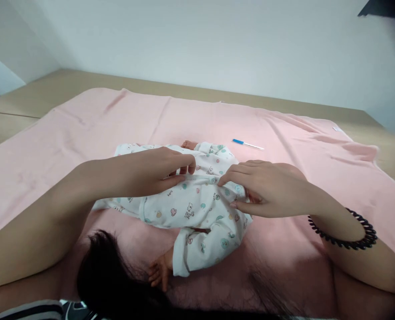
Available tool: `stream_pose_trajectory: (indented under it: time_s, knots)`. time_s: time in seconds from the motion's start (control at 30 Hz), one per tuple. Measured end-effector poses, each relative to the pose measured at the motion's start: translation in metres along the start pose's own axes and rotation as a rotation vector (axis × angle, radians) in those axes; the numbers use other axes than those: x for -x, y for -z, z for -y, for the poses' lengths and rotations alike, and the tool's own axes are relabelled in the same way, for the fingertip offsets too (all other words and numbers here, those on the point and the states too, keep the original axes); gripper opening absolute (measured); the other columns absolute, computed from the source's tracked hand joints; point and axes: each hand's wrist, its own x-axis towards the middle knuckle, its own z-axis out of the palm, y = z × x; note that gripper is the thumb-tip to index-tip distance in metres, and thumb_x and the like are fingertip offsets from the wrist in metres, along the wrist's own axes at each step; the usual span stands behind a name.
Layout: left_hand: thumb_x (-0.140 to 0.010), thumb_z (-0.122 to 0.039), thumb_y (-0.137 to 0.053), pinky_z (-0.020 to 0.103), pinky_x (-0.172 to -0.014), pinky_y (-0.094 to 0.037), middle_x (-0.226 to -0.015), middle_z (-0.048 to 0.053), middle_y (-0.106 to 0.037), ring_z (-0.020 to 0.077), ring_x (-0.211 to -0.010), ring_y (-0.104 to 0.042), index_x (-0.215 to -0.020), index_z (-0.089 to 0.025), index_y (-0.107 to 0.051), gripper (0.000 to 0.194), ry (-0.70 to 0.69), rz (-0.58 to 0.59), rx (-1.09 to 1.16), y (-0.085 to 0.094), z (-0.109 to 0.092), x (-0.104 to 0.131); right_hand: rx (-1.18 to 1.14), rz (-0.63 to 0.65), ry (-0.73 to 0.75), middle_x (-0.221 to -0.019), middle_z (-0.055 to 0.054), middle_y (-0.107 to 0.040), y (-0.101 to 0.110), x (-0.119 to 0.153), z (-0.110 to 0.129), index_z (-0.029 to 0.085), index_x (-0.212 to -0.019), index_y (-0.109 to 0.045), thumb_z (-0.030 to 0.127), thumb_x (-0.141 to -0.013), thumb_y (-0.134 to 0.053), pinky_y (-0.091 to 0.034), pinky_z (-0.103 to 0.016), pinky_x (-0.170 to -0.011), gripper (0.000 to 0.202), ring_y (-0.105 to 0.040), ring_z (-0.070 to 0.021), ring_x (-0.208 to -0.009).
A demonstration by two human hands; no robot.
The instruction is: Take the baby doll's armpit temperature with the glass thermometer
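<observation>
A baby doll (162, 271) lies on its back, dressed in a white baby shirt (187, 209) printed with small animals and coloured dots. Its head is mostly hidden behind my right hand. My left hand (169, 171) reaches over the doll's middle, fingers curled and thumb close to them at the shirt's front edge. Near the collar, my right hand (260, 186) rests on the shirt with bent fingers and the thumb lower down. Between both hands the front edge runs fairly straight, with a round snap (213, 180) beside my right fingertips.
A pink blanket (84, 124) with some wrinkles lies under the doll on a wooden table (94, 78). Beyond the doll is a thin blue-and-white stick (247, 144). A white wall (211, 49) stands behind. Dark hair (107, 275) hangs across the lower view.
</observation>
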Motion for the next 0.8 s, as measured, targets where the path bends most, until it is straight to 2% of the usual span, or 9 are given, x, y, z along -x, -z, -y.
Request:
stream_pose_trajectory:
  time_s: [0.33,0.5,0.63,0.8]
  knots:
    - [-0.108,-0.042,-0.045,0.026,-0.065,-0.043,-0.097,0.000,-0.070,0.0155,-0.077,-0.062,-0.109,-0.030,-0.061,0.020,0.027,0.080,0.057,-0.0009,0.0040,0.0043,-0.014,0.004,0.008,-0.110,0.000,-0.069,0.0005,-0.0002,-0.0027,0.027,-0.133,-0.062,0.036,-0.100,-0.063,-0.041,-0.039,-0.092,0.034,-0.060,-0.0189,-0.097]
    - [-0.107,-0.038,-0.046,0.026,-0.065,-0.043,-0.095,-0.001,-0.070,0.0151,-0.076,-0.062,-0.109,-0.031,-0.062,0.018,0.011,0.103,0.088,-0.0024,-0.0003,0.0046,-0.015,0.002,0.009,-0.109,-0.001,-0.069,0.0004,0.0000,-0.0023,0.027,-0.133,-0.062,0.037,-0.101,-0.063,-0.041,-0.039,-0.091,0.034,-0.060,-0.0195,-0.097]
    - [-0.107,-0.035,-0.046,0.029,-0.067,-0.042,-0.095,0.000,-0.070,0.0166,-0.079,-0.062,-0.105,-0.029,-0.061,0.017,0.018,0.079,0.055,-0.0056,-0.0007,0.0012,-0.021,0.010,0.006,-0.110,-0.001,-0.069,0.0009,-0.0004,-0.0012,0.027,-0.133,-0.062,0.034,-0.099,-0.063,-0.041,-0.039,-0.092,0.034,-0.061,-0.0200,-0.097]
    - [-0.108,-0.041,-0.043,0.032,-0.065,-0.038,-0.094,0.001,-0.069,0.0183,-0.077,-0.061,-0.104,-0.028,-0.061,0.022,0.059,0.020,-0.054,-0.0096,-0.0026,0.0002,-0.020,0.015,0.005,-0.110,-0.002,-0.069,0.0021,-0.0003,-0.0005,0.026,-0.133,-0.062,0.033,-0.099,-0.064,-0.042,-0.040,-0.093,0.035,-0.061,-0.0208,-0.098]
